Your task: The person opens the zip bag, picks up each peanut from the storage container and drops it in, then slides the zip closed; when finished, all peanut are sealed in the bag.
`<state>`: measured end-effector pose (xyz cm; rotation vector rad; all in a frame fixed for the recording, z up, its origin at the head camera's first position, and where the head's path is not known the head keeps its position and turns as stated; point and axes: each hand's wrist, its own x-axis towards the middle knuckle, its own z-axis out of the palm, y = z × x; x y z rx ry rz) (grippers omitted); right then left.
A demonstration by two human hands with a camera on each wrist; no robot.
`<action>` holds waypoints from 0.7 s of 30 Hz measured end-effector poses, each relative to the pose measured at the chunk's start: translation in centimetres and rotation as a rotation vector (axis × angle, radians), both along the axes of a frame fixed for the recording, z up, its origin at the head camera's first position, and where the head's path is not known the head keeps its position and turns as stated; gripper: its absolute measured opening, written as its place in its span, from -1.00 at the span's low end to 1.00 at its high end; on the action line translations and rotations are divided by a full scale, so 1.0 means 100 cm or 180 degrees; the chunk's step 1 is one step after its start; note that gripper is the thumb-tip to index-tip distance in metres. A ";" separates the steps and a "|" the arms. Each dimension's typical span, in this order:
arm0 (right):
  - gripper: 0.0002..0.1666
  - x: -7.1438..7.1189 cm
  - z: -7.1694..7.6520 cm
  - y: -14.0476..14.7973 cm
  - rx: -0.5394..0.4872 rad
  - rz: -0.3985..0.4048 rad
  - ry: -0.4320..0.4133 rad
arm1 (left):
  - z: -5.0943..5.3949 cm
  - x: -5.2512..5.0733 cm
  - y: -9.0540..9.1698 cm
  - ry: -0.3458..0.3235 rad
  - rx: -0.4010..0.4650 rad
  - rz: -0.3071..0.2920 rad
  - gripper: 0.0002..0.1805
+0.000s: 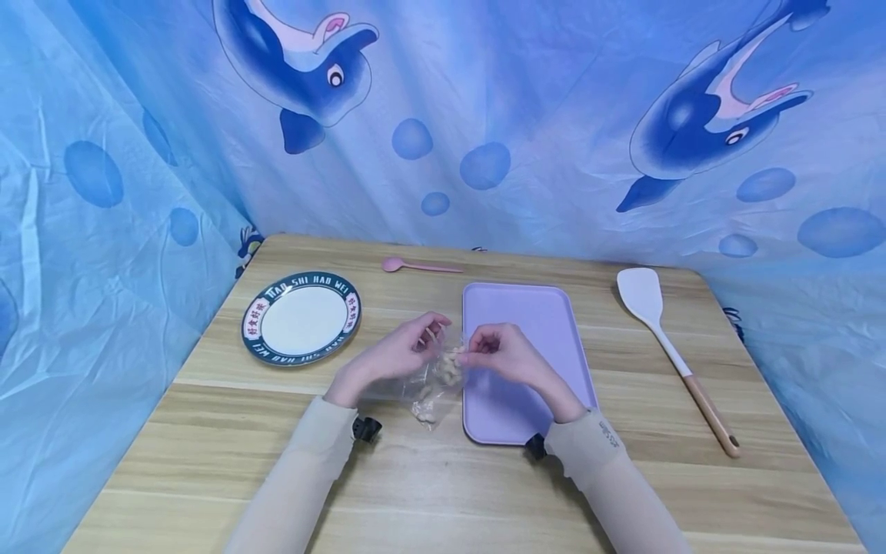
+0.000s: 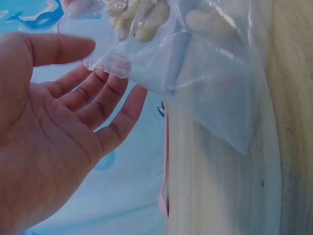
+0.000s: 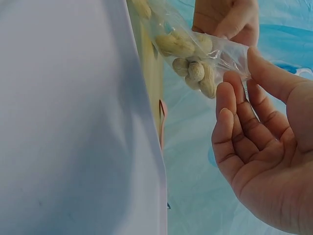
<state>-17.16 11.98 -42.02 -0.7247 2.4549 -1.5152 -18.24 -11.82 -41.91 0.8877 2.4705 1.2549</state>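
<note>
A clear plastic bag [image 1: 432,385] with several peanuts [image 3: 195,71] in it is between my two hands, left of the purple tray. My right hand [image 1: 508,352] pinches the bag's edge between thumb and fingertips; its other fingers bend loosely in the right wrist view. My left hand [image 1: 401,350] is at the bag's other side. In the left wrist view, the thumb [image 2: 68,49] is apart from the fingers, and the fingertips touch the bag's edge from behind. One peanut [image 2: 210,23] lies apart from the clump, lower in the bag.
The purple tray [image 1: 498,419] lies under my right forearm. A round plate [image 1: 301,319] with a dark green rim is at the left. A pink spoon [image 1: 422,267] lies toward the back, and a white spatula [image 1: 654,323] with a wooden handle at the right. A blue dolphin curtain [image 1: 540,115] hangs behind.
</note>
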 end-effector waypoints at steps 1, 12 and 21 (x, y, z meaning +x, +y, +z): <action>-0.80 0.000 0.000 0.001 -0.0007 0.0006 0.0008 | 0.000 0.000 -0.001 0.0006 0.0016 -0.0014 -0.46; -0.78 -0.004 0.001 0.004 -0.0109 0.0008 -0.0011 | 0.004 0.002 -0.007 -0.0243 0.0103 -0.0052 -0.47; -0.80 -0.005 -0.001 0.006 -0.0298 0.0041 -0.0209 | 0.006 0.002 -0.008 -0.0465 0.0042 -0.0019 -0.50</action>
